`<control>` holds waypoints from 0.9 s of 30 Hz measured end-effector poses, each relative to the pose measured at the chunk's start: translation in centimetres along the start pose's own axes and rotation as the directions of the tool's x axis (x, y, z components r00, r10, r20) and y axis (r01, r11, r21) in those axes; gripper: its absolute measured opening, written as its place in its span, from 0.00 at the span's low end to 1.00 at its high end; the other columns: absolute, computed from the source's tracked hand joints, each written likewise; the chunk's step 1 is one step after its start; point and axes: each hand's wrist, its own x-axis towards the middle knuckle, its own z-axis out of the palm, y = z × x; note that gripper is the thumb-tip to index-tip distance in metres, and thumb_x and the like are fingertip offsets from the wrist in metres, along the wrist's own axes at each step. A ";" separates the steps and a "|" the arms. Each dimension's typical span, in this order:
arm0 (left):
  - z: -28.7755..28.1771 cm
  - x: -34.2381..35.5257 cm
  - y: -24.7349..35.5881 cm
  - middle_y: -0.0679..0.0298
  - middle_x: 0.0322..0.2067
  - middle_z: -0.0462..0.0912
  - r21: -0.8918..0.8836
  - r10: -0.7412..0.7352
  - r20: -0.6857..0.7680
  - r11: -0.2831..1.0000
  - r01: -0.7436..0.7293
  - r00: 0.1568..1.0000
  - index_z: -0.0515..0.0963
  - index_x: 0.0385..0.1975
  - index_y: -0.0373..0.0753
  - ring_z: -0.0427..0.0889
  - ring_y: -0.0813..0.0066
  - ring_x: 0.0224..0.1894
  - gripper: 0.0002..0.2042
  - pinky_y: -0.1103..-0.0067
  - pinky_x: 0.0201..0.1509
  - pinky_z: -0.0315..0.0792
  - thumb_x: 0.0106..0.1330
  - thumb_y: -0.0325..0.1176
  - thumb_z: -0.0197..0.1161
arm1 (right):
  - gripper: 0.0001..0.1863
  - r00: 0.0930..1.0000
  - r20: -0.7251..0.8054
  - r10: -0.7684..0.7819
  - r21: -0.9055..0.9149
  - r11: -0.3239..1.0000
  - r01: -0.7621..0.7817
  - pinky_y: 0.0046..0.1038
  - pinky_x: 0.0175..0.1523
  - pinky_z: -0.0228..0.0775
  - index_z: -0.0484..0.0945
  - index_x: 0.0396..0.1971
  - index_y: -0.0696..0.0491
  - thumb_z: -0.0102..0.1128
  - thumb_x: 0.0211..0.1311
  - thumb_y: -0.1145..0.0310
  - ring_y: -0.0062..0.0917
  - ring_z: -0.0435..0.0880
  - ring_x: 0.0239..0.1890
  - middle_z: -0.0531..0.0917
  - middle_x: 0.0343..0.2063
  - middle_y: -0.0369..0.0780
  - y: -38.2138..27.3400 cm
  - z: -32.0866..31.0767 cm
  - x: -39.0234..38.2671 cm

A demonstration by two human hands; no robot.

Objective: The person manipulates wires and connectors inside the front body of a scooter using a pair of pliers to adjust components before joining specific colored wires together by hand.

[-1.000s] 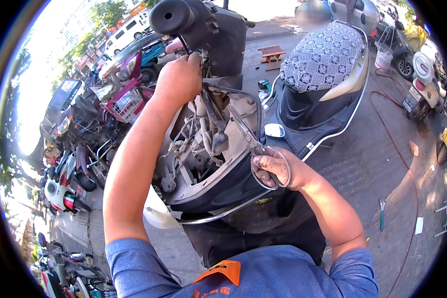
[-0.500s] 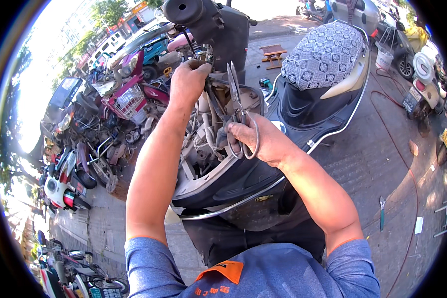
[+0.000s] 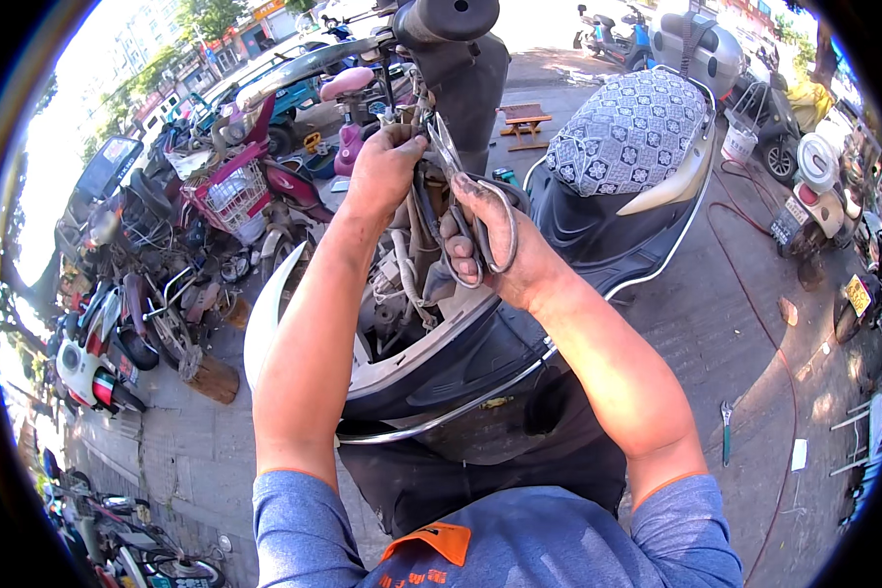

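My right hand (image 3: 500, 240) is closed round the looped handles of a pair of metal scissors (image 3: 447, 151). Their blades point up and away from me, slightly apart, with the tips close by my left fingertips. My left hand (image 3: 387, 165) pinches at a cluster of dark wires or cables (image 3: 423, 103); what exactly sits between thumb and finger is too small to make out. Both hands are over the uncovered front of a dark scooter (image 3: 431, 380), where hoses and metal parts (image 3: 398, 274) lie exposed. My right hand hides part of that opening.
A patterned cloth covers the scooter's seat (image 3: 632, 132) at right. An adjustable wrench (image 3: 726, 431) and a long hose (image 3: 769, 343) lie on the ground. Small wooden stool (image 3: 526, 125) stands beyond the scooter. Piled scrap parts and a pink basket bike (image 3: 240, 196) crowd the left.
The scissors have moved up and left, bringing their tips beside my left fingertips, and the blades look closer together. My left hand has shifted slightly right. The whole view has turned a little.
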 end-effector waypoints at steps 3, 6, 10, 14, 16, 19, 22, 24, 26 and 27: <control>0.2 -0.4 0.6 0.60 0.45 0.87 0.156 0.052 -0.021 0.987 -0.048 0.998 0.82 0.55 0.26 0.82 0.75 0.48 0.16 0.76 0.58 0.73 0.76 0.32 0.62 | 0.29 0.999 0.033 0.043 0.069 0.997 -0.045 0.21 0.26 0.60 0.77 0.36 0.51 0.57 0.77 0.36 0.19 0.71 0.19 0.71 0.20 0.32 -0.2 0.3 0.4; -0.4 0.3 -0.7 0.59 0.46 0.87 0.290 0.127 -0.036 0.951 -0.111 0.991 0.82 0.55 0.25 0.82 0.73 0.49 0.17 0.75 0.59 0.73 0.77 0.34 0.62 | 0.30 1.000 0.004 0.021 0.067 0.998 -0.021 0.20 0.25 0.59 0.76 0.35 0.51 0.56 0.77 0.35 0.19 0.71 0.19 0.71 0.20 0.32 0.2 0.9 0.4; 0.5 -0.6 0.3 0.40 0.46 0.88 0.420 0.227 -0.066 0.890 -0.179 0.972 0.83 0.52 0.27 0.87 0.45 0.53 0.18 0.62 0.60 0.76 0.72 0.36 0.64 | 0.25 0.997 0.023 0.071 0.118 0.990 -0.073 0.20 0.23 0.62 0.77 0.41 0.48 0.58 0.78 0.38 0.16 0.72 0.19 0.75 0.23 0.30 -0.2 -0.5 0.5; 0.7 -0.8 -0.4 0.41 0.43 0.87 0.518 0.326 -0.081 0.821 -0.239 0.942 0.83 0.47 0.28 0.85 0.39 0.51 0.14 0.57 0.59 0.76 0.71 0.33 0.63 | 0.29 0.986 0.080 0.148 0.139 0.978 -0.158 0.19 0.23 0.63 0.76 0.33 0.51 0.60 0.75 0.36 0.18 0.72 0.18 0.72 0.19 0.31 -0.9 -0.8 0.4; 1.1 -0.7 -0.7 0.41 0.43 0.87 0.568 0.420 -0.091 0.767 -0.300 0.903 0.83 0.46 0.28 0.84 0.38 0.50 0.13 0.56 0.58 0.75 0.70 0.32 0.63 | 0.30 0.985 0.057 0.165 0.150 0.974 -0.171 0.19 0.23 0.62 0.76 0.33 0.52 0.58 0.77 0.37 0.18 0.71 0.18 0.71 0.19 0.31 -1.2 -0.6 0.4; 1.2 -0.6 -1.5 0.41 0.43 0.86 0.607 0.495 -0.105 0.719 -0.338 0.863 0.82 0.45 0.29 0.83 0.37 0.50 0.11 0.54 0.58 0.75 0.69 0.30 0.63 | 0.31 0.987 0.018 0.161 0.140 0.977 -0.162 0.19 0.22 0.60 0.75 0.31 0.53 0.54 0.79 0.37 0.19 0.69 0.18 0.68 0.18 0.31 -1.5 0.3 0.2; 1.2 -0.7 -1.8 0.41 0.43 0.85 0.611 0.506 -0.117 0.715 -0.340 0.854 0.82 0.45 0.29 0.82 0.37 0.50 0.11 0.54 0.58 0.74 0.69 0.29 0.63 | 0.29 0.990 0.030 0.137 0.133 0.981 -0.140 0.18 0.22 0.59 0.74 0.32 0.51 0.57 0.78 0.37 0.17 0.68 0.19 0.69 0.18 0.30 -1.0 -0.2 1.0; 1.5 -0.8 -1.7 0.40 0.43 0.85 0.599 0.499 -0.121 0.726 -0.338 0.858 0.81 0.45 0.28 0.82 0.37 0.50 0.11 0.54 0.58 0.74 0.69 0.29 0.62 | 0.27 0.996 -0.057 0.066 0.100 0.993 -0.060 0.17 0.21 0.58 0.74 0.34 0.49 0.59 0.77 0.37 0.15 0.68 0.19 0.70 0.19 0.30 -0.1 0.2 1.2; 1.5 -0.8 -1.6 0.40 0.43 0.85 0.589 0.490 -0.128 0.737 -0.331 0.862 0.81 0.45 0.28 0.82 0.37 0.50 0.11 0.53 0.58 0.74 0.70 0.29 0.62 | 0.23 0.997 -0.037 0.074 0.113 0.991 -0.069 0.17 0.21 0.58 0.73 0.39 0.45 0.63 0.76 0.39 0.13 0.69 0.19 0.72 0.23 0.30 0.3 0.4 1.2; 1.4 -0.8 -1.6 0.40 0.43 0.85 0.587 0.484 -0.126 0.740 -0.328 0.866 0.81 0.46 0.28 0.82 0.37 0.50 0.11 0.53 0.58 0.74 0.70 0.29 0.62 | 0.23 0.997 -0.057 0.051 0.117 0.992 -0.044 0.17 0.21 0.58 0.73 0.40 0.45 0.63 0.76 0.39 0.13 0.69 0.19 0.72 0.23 0.30 0.5 1.0 1.3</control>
